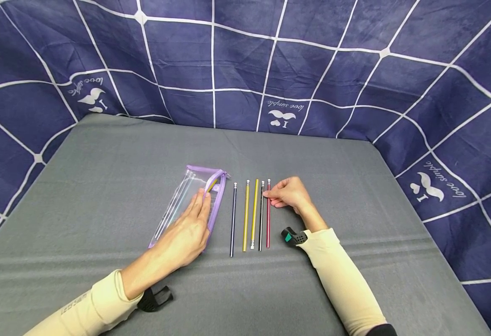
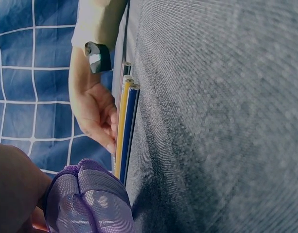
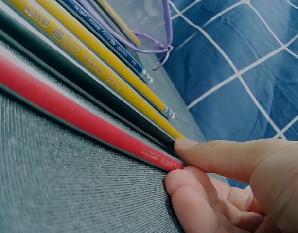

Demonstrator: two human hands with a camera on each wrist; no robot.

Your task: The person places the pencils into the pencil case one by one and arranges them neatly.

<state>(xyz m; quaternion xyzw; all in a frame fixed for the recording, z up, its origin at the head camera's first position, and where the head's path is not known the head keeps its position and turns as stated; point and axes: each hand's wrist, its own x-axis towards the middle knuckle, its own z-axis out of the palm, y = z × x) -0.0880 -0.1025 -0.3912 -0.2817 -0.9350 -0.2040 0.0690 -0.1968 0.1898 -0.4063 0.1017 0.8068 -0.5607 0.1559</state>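
Observation:
My left hand point(image 1: 190, 228) lies over a clear pencil case point(image 1: 199, 170) with purple trim and grips its open zip edge; the thumb is hidden in the head view. A bit of yellow point(image 1: 213, 185) shows at the case's mouth. Beside the case, pencils lie in a row: dark blue point(image 1: 233, 219), two yellow ones point(image 1: 246, 219), black point(image 1: 261, 219) and red point(image 1: 268, 224). One yellow pencil points the opposite way. At the far right of the row, my right hand point(image 1: 289, 193) pinches the red pencil near its eraser end, the thumb close against the black pencil.
A grey cloth point(image 1: 333, 172) with creases covers the table. Behind and to both sides hangs a blue curtain point(image 1: 245, 60) with white grid lines. Black wrist cameras point(image 1: 293, 237) are strapped over the cream sleeves point(image 1: 346, 280).

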